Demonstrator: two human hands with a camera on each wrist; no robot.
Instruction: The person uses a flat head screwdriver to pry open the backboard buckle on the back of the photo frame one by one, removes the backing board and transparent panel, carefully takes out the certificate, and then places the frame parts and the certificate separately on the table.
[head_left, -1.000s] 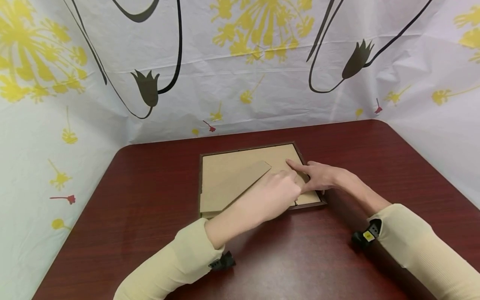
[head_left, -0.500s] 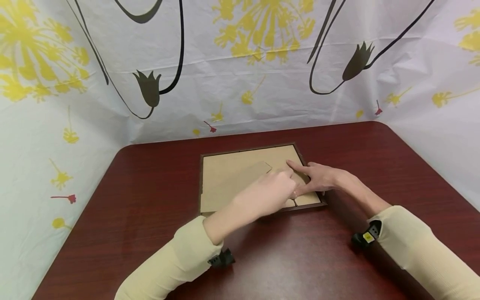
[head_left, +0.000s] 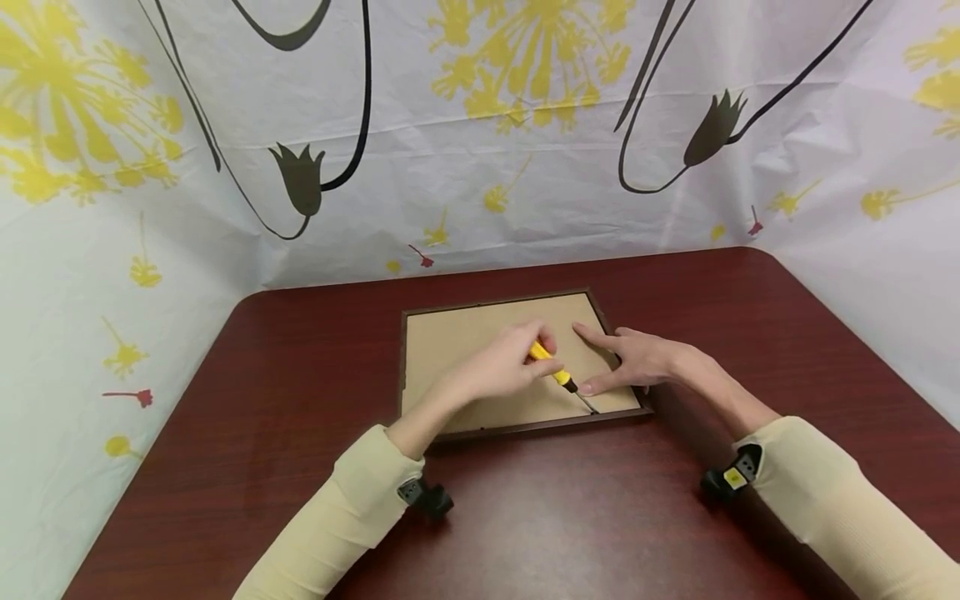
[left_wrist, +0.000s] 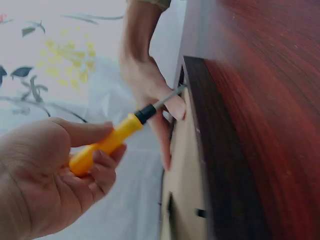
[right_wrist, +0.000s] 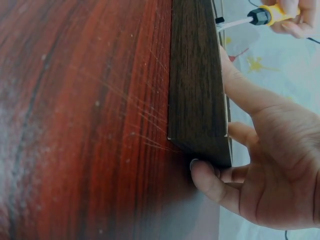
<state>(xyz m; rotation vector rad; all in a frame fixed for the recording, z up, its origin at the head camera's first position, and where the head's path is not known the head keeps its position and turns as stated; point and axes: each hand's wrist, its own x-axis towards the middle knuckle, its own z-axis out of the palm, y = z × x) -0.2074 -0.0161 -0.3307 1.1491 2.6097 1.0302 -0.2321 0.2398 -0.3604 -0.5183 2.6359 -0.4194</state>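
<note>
A brown-edged picture frame [head_left: 525, 427] lies back up on the table, its tan backing board [head_left: 450, 350] showing. My left hand [head_left: 510, 358] grips a yellow-handled screwdriver [head_left: 553, 367] with a black collar. Its metal shaft slants down to the right, the tip at the near inner edge beside a small dark tab [right_wrist: 219, 20]. My right hand [head_left: 637, 354] holds the right end of the frame: thumb and index finger rest spread on the board, while other fingers bend around the outer side near the corner [right_wrist: 227, 150]. In the left wrist view the screwdriver tip [left_wrist: 184, 86] meets the frame's inner edge.
The dark red table [head_left: 315, 375] extends around the frame. White sheeting [head_left: 420, 167] with yellow flower prints hangs behind the table and along both sides. Each wrist carries a black strapped device, such as the one on the left wrist [head_left: 427, 496].
My left hand has drawn back to the left and turned, bringing the screwdriver into sight. The slanting strip seen beside the left forearm no longer shows. My right hand stays on the frame.
</note>
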